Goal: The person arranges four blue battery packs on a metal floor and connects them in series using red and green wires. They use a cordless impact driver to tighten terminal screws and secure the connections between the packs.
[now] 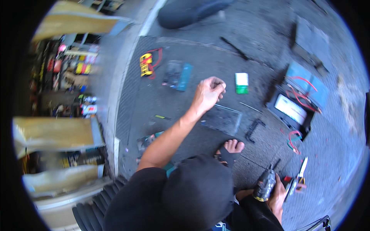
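Observation:
My left hand (210,91) reaches forward over the mat, its fingers curled and pressed together. Whatever it may pinch is too small to make out. Just below it lies a flat clear-and-dark tray-like panel (222,118), and a green-and-white box (242,83) stands to its right. Down at the right, my right hand (276,197) is wrapped round a dark power drill (264,184), whose bit points up and away. Close beside that hand are scissors (303,169) with pale blades. A black bracket-like piece (254,130) and a thin rod (250,106) lie between the hands.
Right of centre sits an open black battery case (273,104) with red wires and a blue-grey lid (322,92). A coiled red-and-green wire (294,141) lies below it. Yellow multimeter (146,64) and teal-edged case (184,77) lie far left. Cluttered shelves (58,138) line the left.

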The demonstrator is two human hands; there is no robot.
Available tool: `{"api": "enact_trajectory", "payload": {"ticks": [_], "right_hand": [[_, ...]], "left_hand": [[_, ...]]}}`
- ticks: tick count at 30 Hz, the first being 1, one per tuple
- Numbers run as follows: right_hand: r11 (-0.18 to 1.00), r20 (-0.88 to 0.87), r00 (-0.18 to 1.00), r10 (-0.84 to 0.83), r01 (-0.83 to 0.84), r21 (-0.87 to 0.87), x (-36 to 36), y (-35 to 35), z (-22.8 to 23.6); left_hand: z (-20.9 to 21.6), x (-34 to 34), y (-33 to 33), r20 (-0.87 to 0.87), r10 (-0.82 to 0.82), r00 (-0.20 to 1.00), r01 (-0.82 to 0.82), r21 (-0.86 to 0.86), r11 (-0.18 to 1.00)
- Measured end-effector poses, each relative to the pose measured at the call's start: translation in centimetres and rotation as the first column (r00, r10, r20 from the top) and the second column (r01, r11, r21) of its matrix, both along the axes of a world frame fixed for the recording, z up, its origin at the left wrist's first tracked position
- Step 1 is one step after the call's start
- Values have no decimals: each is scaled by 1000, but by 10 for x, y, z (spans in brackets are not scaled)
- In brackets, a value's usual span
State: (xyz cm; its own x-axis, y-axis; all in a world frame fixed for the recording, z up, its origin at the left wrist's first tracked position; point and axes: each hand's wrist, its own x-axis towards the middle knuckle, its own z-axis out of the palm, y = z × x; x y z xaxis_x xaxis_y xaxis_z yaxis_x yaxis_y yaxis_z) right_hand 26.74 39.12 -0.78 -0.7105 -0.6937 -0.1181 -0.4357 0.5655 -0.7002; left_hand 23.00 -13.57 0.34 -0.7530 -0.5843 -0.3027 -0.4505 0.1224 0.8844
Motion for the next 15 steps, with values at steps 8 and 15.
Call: {"api": "enact_trajectory", "payload": {"ticks": [8,15], "right_hand": [[984,252,955,-159,133,118,-24,20,19],[957,467,836,-289,241,161,-79,-1,78]], "left_hand": [[-106,272,-89,143,817,558,-686,-475,551],[-149,334,-160,448,680,581,-721,-105,685]]}}
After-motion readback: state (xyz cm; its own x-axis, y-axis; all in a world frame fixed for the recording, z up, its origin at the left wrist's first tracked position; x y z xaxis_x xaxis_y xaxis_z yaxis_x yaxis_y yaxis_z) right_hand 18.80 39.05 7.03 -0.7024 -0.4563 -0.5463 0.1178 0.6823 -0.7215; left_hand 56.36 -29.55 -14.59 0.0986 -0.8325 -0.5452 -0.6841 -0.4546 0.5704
